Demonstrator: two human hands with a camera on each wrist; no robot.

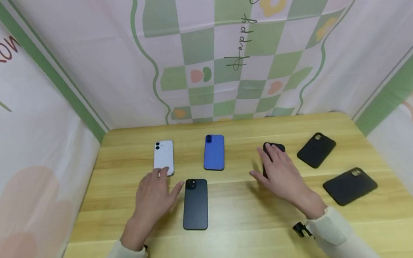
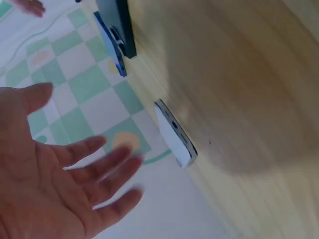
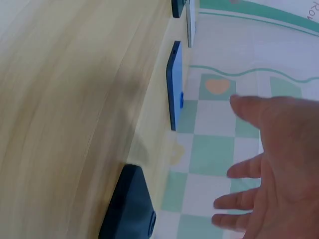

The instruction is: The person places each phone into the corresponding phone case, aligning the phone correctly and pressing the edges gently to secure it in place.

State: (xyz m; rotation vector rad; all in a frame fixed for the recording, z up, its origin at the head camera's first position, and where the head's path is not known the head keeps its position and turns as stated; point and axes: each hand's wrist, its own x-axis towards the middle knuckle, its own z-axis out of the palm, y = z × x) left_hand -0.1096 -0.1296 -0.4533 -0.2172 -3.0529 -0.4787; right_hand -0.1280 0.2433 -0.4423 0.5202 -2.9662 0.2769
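Relaxed fingers spread, my left hand (image 1: 154, 194) hovers near the lower end of a white phone (image 1: 163, 154); the left wrist view shows a gap between the hand (image 2: 65, 174) and that phone (image 2: 173, 135). A dark grey phone (image 1: 195, 207) lies just right of its thumb. Over a black phone case (image 1: 277, 147) hangs my right hand (image 1: 282, 175), hiding much of the case. In the right wrist view, this hand (image 3: 279, 159) has its fingers extended and holds nothing. Between the hands, farther back, lies a blue phone (image 1: 214, 153), camera side up.
Two more black phone cases lie to the right, one farther back (image 1: 317, 150) and one nearer (image 1: 350, 186). The wooden table (image 1: 247, 237) ends at a patterned curtain (image 1: 198, 46), with more fabric on both sides. A black clip (image 1: 301, 229) sits by the right cuff.
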